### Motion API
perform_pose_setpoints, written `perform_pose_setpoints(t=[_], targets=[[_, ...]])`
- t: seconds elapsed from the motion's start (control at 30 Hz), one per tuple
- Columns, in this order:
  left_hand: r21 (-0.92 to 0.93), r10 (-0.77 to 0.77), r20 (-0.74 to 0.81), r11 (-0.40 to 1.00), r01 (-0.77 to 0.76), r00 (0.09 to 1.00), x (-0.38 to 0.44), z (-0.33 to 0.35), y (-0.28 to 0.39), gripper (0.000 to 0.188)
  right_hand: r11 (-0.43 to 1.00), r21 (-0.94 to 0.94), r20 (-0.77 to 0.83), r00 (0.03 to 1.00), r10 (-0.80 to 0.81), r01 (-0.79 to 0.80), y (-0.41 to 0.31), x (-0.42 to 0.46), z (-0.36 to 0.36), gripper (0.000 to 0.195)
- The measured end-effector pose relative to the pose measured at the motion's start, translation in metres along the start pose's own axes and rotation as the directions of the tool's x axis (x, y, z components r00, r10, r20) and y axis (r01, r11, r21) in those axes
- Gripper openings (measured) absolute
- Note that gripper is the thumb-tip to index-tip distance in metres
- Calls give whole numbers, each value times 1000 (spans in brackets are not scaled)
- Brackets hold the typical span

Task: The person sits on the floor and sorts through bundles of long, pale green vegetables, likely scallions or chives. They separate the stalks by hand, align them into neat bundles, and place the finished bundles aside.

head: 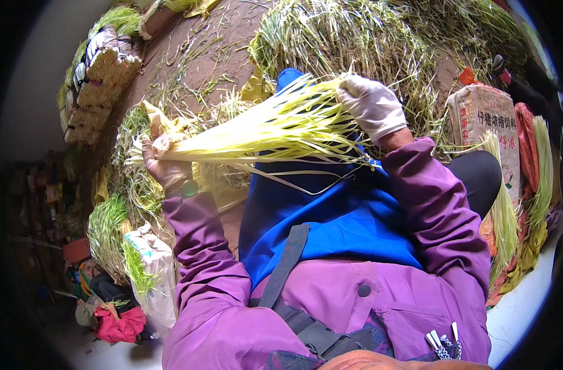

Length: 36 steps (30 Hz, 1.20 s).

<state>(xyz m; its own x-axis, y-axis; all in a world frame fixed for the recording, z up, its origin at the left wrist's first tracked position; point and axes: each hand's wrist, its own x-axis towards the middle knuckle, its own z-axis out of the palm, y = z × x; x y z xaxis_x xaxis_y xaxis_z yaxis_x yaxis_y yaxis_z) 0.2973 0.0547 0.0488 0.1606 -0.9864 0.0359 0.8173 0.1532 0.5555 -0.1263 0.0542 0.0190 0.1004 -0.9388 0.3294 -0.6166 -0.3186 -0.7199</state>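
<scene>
A loose bunch of pale yellow blanched chives (pixel 263 132) stretches across my lap above a blue apron (pixel 281 203). My left hand (pixel 168 164), in a thin glove, grips the bunch near its whitish root ends. At the leafy end, my right hand (pixel 371 104) in a whitish glove has its fingers closed on some of the leaf tips. The leaves fan out between the hands, and a few long strands droop below the rest.
A large heap of green and dry leaves (pixel 346 41) lies ahead. Tied bundles (pixel 108 78) stand at upper left. Printed sacks (pixel 485 115) with chives (pixel 501 203) beside them are on the right. Another person (pixel 117 319) sits at lower left near a white sack (pixel 154 259).
</scene>
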Motion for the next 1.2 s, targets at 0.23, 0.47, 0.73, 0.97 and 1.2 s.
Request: perform_pose_setpoints(t=[0.23,0.47,0.73,0.97,1.2], targets=[[-47,-48,65,998,51,997,1,7,-3,51,971,-68,45,973,-227,229,-29,-3,9,27],[-25,-38,116,999,42,992,-3,15,-4,51,944,-255,160,972,-173,209,-31,5,30,29],[-45,-38,98,998,42,995,-4,16,-1,48,996,52,116,990,-82,76,-19,-2,26,15],[173,135,-104,978,-115,985,-7,18,-2,48,975,91,98,976,194,-203,3,-24,1,26],[10,42,-49,999,-42,998,-5,13,-1,52,934,-73,551,767,329,-349,-13,-39,-20,37]])
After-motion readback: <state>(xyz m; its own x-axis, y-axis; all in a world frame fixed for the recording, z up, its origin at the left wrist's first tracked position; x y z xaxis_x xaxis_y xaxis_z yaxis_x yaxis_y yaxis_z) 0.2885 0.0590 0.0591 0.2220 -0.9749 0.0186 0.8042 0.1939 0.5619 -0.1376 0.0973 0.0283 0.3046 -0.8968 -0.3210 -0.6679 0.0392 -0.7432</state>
